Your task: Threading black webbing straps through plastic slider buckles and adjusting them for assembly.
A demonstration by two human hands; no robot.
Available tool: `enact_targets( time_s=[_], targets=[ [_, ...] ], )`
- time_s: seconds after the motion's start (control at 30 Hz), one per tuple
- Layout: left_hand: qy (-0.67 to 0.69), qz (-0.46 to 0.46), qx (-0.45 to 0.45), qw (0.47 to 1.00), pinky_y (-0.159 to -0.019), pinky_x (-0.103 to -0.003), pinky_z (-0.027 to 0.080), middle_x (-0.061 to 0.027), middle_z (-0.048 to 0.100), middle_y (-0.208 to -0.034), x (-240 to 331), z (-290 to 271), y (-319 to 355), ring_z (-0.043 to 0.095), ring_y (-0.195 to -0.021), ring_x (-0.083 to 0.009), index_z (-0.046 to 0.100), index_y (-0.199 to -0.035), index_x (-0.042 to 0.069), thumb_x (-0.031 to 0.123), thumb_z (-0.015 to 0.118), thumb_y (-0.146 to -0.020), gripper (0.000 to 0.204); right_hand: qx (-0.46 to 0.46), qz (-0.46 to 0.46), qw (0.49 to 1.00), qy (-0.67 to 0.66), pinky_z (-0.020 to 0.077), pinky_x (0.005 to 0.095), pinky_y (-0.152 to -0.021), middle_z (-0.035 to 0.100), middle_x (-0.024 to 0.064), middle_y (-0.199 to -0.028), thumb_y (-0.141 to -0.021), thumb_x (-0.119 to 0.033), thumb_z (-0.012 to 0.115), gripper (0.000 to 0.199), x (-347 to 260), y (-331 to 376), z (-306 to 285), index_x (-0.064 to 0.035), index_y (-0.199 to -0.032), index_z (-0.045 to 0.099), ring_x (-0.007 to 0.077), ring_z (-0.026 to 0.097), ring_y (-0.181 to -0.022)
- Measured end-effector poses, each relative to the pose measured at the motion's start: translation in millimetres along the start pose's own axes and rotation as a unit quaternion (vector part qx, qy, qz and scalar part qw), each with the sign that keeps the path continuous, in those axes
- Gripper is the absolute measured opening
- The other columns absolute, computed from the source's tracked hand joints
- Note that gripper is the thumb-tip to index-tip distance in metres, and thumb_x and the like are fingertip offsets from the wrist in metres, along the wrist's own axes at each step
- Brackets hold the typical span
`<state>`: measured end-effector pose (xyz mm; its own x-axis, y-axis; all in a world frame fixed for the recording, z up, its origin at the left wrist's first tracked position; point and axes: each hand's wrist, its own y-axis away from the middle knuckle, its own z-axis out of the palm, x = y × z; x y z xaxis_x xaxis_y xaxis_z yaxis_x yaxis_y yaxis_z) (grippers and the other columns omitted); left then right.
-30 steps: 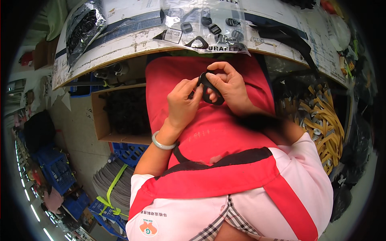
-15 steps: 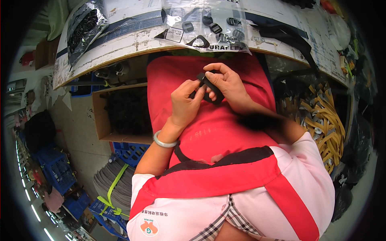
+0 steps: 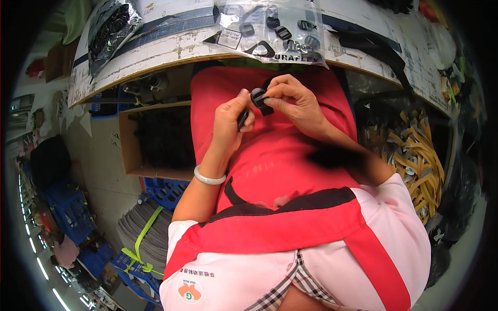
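Above the red apron (image 3: 270, 140) on my lap, I hold a small black plastic strap buckle (image 3: 258, 97) with slots. My right hand (image 3: 298, 106) pinches its right side between thumb and fingers. A short piece of black webbing (image 3: 267, 110) hangs at the buckle, partly hidden by the right fingers. My left hand (image 3: 228, 119) is closed, its thumb tip close to the buckle's left edge. A dark strap-like end (image 3: 242, 119) shows between its curled fingers; the rest is hidden in the palm.
On the worktable (image 3: 176, 49) ahead lie a clear bag of black buckles (image 3: 282, 33), another bag of black parts (image 3: 114, 33) and a black strap (image 3: 373, 49). A cardboard box (image 3: 129, 150) stands at left, yellow straps (image 3: 420, 160) at right, bundled grey strips (image 3: 140, 233) lower left.
My hands have drawn slightly apart, the left one lower and turned. The buckle has been raised and tilted, so its slotted face now shows.
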<state>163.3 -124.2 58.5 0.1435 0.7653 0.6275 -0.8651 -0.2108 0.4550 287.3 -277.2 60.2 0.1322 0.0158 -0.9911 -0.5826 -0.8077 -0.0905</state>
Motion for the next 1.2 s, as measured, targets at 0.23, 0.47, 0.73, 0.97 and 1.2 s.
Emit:
enact_targets(
  time_s=[0.23, 0.47, 0.73, 0.97, 1.2],
  targets=[
    [-0.11, 0.134, 0.092, 0.981, -0.041, -0.02, 0.028, 0.0021, 0.057, -0.064, -9.3, 8.8, 3.6, 0.044, -0.048, -0.0032, 0.07, -0.101, -0.003, 0.012, 0.069, -0.088, 0.019, 0.033, 0.0, 0.997, -0.066, 0.0458, 0.0206, -0.052, 0.062, 0.0032, -0.081, -0.09, 0.0, 0.06, 0.009, -60.0, 11.0, 8.9, -0.0003, -0.099, 0.062, 0.0069, 0.056, -0.06],
    [-0.237, 0.209, 0.089, 0.945, -0.047, -0.018, 0.03, 0.0049, 0.054, -0.067, -12.1, 16.7, 8.4, 0.041, -0.055, -0.0012, 0.071, -0.101, -0.001, 0.007, 0.068, -0.089, 0.015, -0.012, 0.216, 0.974, -0.061, 0.0448, 0.0202, -0.046, 0.061, 0.0034, -0.071, -0.09, -0.006, 0.062, 0.017, -34.5, 2.9, -0.1, 0.0021, -0.103, 0.056, 0.0077, 0.059, -0.056],
    [-0.258, 0.25, 0.035, 0.932, -0.052, -0.019, 0.032, 0.0052, 0.053, -0.074, -8.7, 2.4, 8.2, 0.044, -0.061, -0.002, 0.07, -0.1, -0.001, 0.003, 0.067, -0.088, 0.014, -0.063, 0.318, 0.91, -0.258, 0.045, 0.02, -0.047, 0.057, 0.0, -0.072, -0.094, -0.019, 0.06, 0.019, -12.1, -5.9, -8.4, -0.0003, -0.099, 0.058, 0.0072, 0.058, -0.056],
    [-0.386, 0.125, 0.054, 0.912, -0.051, -0.021, 0.031, 0.0024, 0.057, -0.077, 67.4, -27.4, 85.4, 0.043, -0.059, -0.0029, 0.07, -0.091, -0.001, 0.005, 0.064, -0.085, 0.01, -0.03, 0.251, 0.948, -0.196, 0.0436, 0.0193, -0.049, 0.058, -0.0008, -0.071, -0.093, -0.02, 0.062, 0.017, 5.7, -25.3, -6.9, -0.0031, -0.094, 0.062, 0.0045, 0.052, -0.055],
    [-0.379, 0.287, 0.337, 0.813, -0.06, -0.017, 0.038, 0.004, 0.056, -0.072, 112.6, -77.3, 159.0, 0.047, -0.063, -0.0019, 0.055, -0.131, 0.005, 0.002, 0.064, -0.086, 0.046, -0.185, 0.231, 0.954, -0.051, 0.0417, 0.0183, -0.053, 0.057, -0.0018, -0.073, -0.095, -0.018, 0.058, 0.015, -12.5, -23.0, 14.8, -0.004, -0.1, 0.061, 0.0037, 0.052, -0.06]
  ],
)
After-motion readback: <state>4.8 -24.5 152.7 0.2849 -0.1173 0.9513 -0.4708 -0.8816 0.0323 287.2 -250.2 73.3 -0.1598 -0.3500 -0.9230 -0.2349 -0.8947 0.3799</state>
